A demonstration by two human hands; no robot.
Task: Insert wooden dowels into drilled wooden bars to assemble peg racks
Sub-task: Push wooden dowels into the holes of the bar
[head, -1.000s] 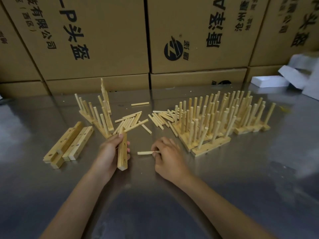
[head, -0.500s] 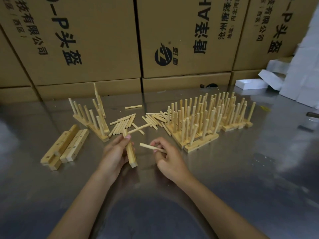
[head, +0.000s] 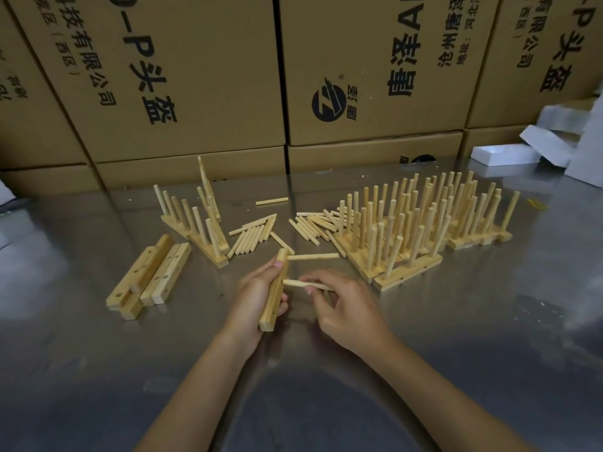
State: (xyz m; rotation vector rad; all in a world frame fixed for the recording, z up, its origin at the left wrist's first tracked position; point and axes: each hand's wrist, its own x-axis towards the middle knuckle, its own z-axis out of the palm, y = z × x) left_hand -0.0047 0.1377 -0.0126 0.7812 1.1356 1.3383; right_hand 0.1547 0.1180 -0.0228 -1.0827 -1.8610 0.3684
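My left hand (head: 253,296) grips a drilled wooden bar (head: 274,293), held on edge just above the steel table. One dowel (head: 313,256) sticks out sideways from the bar's far end. My right hand (head: 342,303) pinches a second dowel (head: 298,283) whose left tip touches the bar's side near the middle. Loose dowels (head: 253,234) lie in piles behind my hands. Bare drilled bars (head: 153,275) are stacked at the left.
Finished peg racks (head: 421,223) crowd the right side of the steel table (head: 489,337), and two more racks (head: 195,220) stand at the left rear. Cardboard boxes (head: 182,79) wall off the back. White foam pieces (head: 504,154) lie at the far right.
One dowel now sits in the bar's far end. My right hand has brought another dowel to the bar's side. The bar has swung nearer to upright in my left hand.
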